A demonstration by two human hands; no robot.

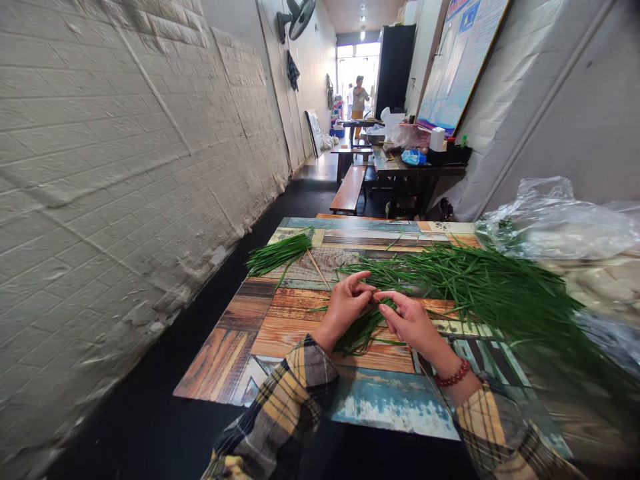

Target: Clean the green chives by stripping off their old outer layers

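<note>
My left hand (349, 301) is closed in a pinch over a small bunch of garlic chives (363, 333), whose green blades hang below the fingers. Thumb and index finger of my right hand (411, 321) pinch at the same spot, almost touching the left fingertips; what lies exactly between them is partly hidden. Under my right wrist runs a thin stick (434, 383), its far end out of sight. Further left, a neat bundle of chives (280, 255) lies beside a thin wooden skewer (318, 268). A big loose pile of chives (480, 280) spreads to the right.
The wood-patterned table (295, 333) has clear plastic bags (550, 220) on its right side. A brick wall (125, 167) runs along the left. Ahead are a bench (350, 190), a cluttered second table (415, 167) and a person (359, 100) near the doorway.
</note>
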